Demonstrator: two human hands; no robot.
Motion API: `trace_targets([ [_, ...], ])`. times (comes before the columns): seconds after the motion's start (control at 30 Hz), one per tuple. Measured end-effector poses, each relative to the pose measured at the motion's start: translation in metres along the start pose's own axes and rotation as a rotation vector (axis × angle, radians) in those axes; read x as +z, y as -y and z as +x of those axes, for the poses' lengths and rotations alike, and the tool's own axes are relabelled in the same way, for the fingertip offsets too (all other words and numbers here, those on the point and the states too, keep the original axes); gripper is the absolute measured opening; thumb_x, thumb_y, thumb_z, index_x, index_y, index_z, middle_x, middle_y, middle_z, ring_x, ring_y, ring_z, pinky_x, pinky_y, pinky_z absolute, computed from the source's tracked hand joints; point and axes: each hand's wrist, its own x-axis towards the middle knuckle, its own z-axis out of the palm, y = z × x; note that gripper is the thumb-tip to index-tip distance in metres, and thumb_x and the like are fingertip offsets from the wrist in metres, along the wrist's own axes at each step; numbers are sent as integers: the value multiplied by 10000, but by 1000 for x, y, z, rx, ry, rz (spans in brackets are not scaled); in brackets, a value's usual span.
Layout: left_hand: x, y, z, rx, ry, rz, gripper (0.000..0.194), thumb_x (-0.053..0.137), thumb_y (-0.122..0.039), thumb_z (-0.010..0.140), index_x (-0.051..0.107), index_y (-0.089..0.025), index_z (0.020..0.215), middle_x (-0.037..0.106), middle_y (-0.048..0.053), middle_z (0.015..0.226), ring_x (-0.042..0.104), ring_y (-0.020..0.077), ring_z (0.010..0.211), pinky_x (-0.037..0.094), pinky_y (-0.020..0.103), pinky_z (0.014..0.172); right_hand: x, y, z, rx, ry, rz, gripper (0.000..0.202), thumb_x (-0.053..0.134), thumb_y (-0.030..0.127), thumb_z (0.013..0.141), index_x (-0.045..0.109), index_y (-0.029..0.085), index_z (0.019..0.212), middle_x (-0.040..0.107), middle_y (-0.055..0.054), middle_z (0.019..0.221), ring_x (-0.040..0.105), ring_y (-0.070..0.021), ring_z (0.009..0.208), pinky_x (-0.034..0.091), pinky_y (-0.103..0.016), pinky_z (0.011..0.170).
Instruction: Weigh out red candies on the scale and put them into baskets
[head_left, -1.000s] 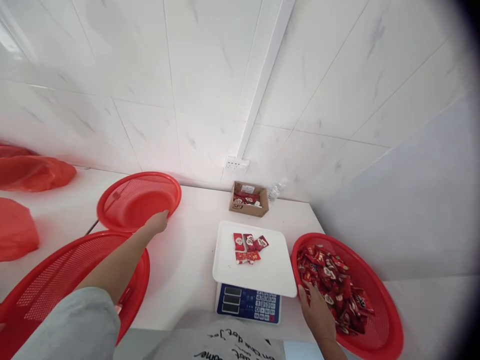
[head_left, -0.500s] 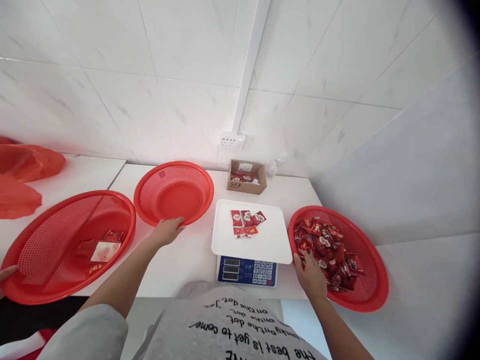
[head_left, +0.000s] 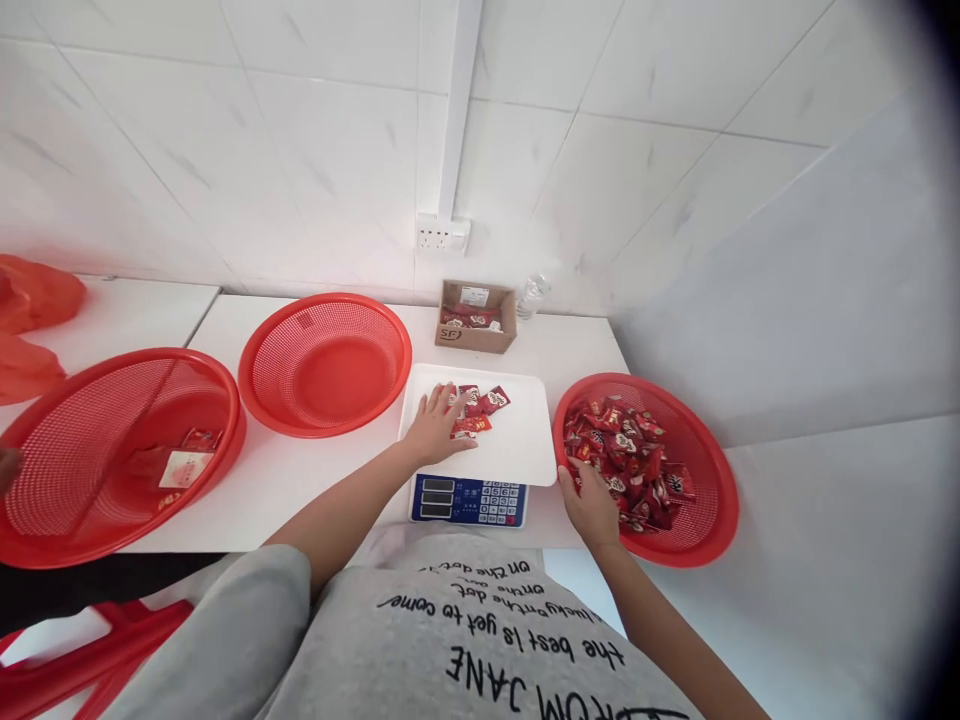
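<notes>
My left hand (head_left: 437, 430) reaches over the white scale pan (head_left: 517, 445), fingers spread, at the left side of several small red packets (head_left: 480, 402). Its fingers partly cover the nearest ones; whether they touch cannot be made out. Below the pan shows the scale's blue keypad and display panel (head_left: 469, 502). On the right, my right hand (head_left: 591, 503) grips the near-left rim of a red plastic basket (head_left: 716, 500), tilted slightly and heaped with red packets (head_left: 630, 455).
A red mesh basket (head_left: 324, 365) stands left of the scale. Farther left, another basket (head_left: 124, 545) holds a few packets and a pale card (head_left: 184, 469); another person's hand (head_left: 7, 468) is at its edge. Behind the scale are a cardboard box (head_left: 475, 335) and a clear plastic item (head_left: 533, 297).
My left hand has left the rim of the middle red basket and moved right, over the packets on the scale. My right hand stays on its basket. The view has shifted slightly.
</notes>
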Motion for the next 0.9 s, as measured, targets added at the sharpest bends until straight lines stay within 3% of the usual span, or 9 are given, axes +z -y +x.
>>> trace_targets([
  [0.1, 13, -17, 27, -4, -13, 55, 887, 517, -693, 709, 203, -302, 1441, 131, 119, 1536, 31, 372, 1394, 76, 609, 1061, 0, -3, 1, -17, 21, 16, 562, 300, 515, 869, 509, 134, 1225, 548, -140, 1242, 470, -271, 1157, 371, -408, 957],
  [0.2, 19, -25, 40, 31, -45, 144, 738, 479, -680, 741, 332, -349, 1384, 274, 91, 1489, 146, 373, 1365, 61, 624, 1042, -1, -3, 1, -10, 50, 29, 559, 291, 505, 878, 499, 132, 1239, 543, -140, 1256, 474, -269, 1160, 371, -402, 962],
  [0.3, 18, -28, 44, 67, -99, 196, 582, 459, -609, 796, 432, -344, 1313, 419, 97, 1365, 317, 336, 1257, 184, 552, 1019, -2, -2, 2, -3, 83, 26, 559, 281, 490, 883, 485, 121, 1250, 532, -149, 1275, 468, -275, 1177, 375, -403, 960],
  [0.4, 13, -29, 47, 79, -109, 191, 523, 478, -582, 799, 500, -311, 1245, 474, 115, 1240, 404, 315, 1135, 314, 469, 927, -4, -1, 3, 4, 109, 20, 561, 274, 481, 889, 474, 111, 1260, 531, -155, 1278, 469, -281, 1182, 383, -410, 953],
  [0.63, 9, -32, 57, -62, -35, 74, 362, 501, -486, 823, 556, -273, 1110, 518, 79, 1075, 519, 245, 987, 408, 343, 772, -4, -2, 2, -2, 91, 48, 547, 297, 478, 887, 486, 130, 1265, 537, -143, 1277, 495, -264, 1157, 401, -393, 937],
  [0.77, 5, -32, 60, -149, -78, 34, 331, 439, -505, 855, 546, -268, 1060, 538, 49, 1030, 571, 191, 863, 417, 296, 664, -3, -3, 2, 6, 88, 35, 552, 287, 484, 887, 475, 138, 1275, 533, -138, 1283, 484, -267, 1173, 391, -392, 948],
  [0.9, -8, -28, 52, -258, -202, -133, 262, 489, -484, 842, 552, -261, 964, 563, 16, 985, 580, 150, 804, 403, 263, 634, -2, -3, 2, 27, 103, 13, 575, 273, 500, 883, 466, 133, 1281, 512, -147, 1309, 483, -280, 1176, 391, -408, 944],
])
